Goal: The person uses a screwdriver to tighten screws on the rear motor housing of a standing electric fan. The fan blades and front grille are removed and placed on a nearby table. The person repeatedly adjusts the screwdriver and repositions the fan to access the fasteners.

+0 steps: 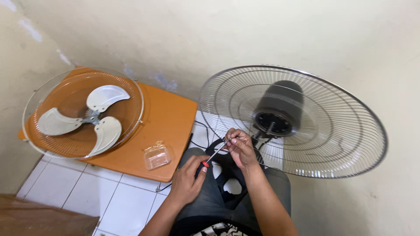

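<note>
Head view showed the left hand (186, 179) gripping a screwdriver (214, 154) by its red handle, while the right hand (239, 148) had its fingers pinched at the tip, near the fan's rear grille (341, 131). On the orange table (168, 118) lay a front grille with 3 blades (83, 114) and a clear plastic bag (156, 156).

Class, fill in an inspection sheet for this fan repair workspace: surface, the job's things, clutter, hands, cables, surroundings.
Surface: white tiled floor; low orange table.
Job's things: screwdriver with red and black handle; rear fan guard with black motor.
Clutter: front guard on the table with grey blades; small clear plastic box.
Hands: left hand grips the screwdriver handle; right hand pinches its shaft near the tip.
Cables: black cord on the floor.
Surroundings: scuffed cream walls; brown cardboard at lower left.
</note>
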